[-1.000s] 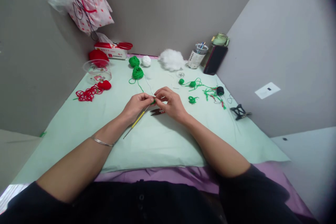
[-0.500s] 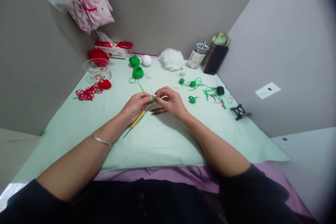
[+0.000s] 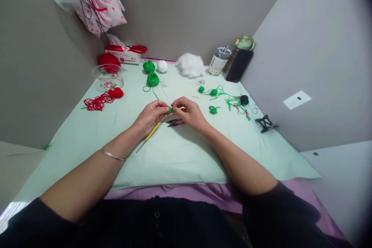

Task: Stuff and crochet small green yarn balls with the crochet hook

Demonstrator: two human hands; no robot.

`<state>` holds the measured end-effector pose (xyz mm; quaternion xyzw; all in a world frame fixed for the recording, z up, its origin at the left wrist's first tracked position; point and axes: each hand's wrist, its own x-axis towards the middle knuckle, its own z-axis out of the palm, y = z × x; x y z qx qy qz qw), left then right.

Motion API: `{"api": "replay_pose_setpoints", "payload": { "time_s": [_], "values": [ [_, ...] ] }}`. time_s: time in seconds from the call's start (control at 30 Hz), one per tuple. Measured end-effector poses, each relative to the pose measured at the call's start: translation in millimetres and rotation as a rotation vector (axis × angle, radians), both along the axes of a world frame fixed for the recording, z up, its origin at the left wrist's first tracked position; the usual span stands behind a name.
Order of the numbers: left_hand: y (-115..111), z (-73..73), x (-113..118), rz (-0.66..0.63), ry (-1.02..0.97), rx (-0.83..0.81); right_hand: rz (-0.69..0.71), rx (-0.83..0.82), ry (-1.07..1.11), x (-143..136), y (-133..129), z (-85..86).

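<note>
Between my two hands is a small green crochet piece (image 3: 169,111). My left hand (image 3: 151,117) pinches its left side, with the fingers closed. A crochet hook (image 3: 153,131) with a yellow handle slants down from the piece, below my left fingers. At the piece's right side, my right hand (image 3: 190,113) has thumb and fingertips pressed together; the tips cover what they grip. Green and white strands run up from the piece toward a green yarn ball (image 3: 152,79). Thread snips (image 3: 175,123) with red handles lie on the table, partly under my right hand.
Another green ball (image 3: 148,66), a white yarn ball (image 3: 162,66) and fluffy stuffing (image 3: 191,65) sit at the back. Red yarn (image 3: 97,102) and a clear tub (image 3: 108,77) are left. Green scraps (image 3: 213,110), a phone (image 3: 239,66) and a black stand (image 3: 265,123) are right.
My right fingers have shifted very slightly at the green piece. My left hand and the hook stay almost where they were.
</note>
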<state>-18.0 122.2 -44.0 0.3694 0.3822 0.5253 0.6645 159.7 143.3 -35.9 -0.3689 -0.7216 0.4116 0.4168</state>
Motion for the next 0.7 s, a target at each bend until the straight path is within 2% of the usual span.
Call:
{"api": "replay_pose_setpoints", "payload": {
  "time_s": [0.3,0.43,0.7],
  "values": [
    [-1.8,1.6,1.9,0.039,0.033,-0.012,0.003,0.022,-0.007,-0.1,1.6,-0.7],
    [-1.9,1.2,1.9,0.031,0.030,-0.012,0.034,0.044,0.020,0.2,0.9,0.1],
    [0.2,-0.8,-0.7,0.021,-0.004,-0.010,0.009,0.043,-0.007,0.6,2.4,-1.6]
  ]
}}
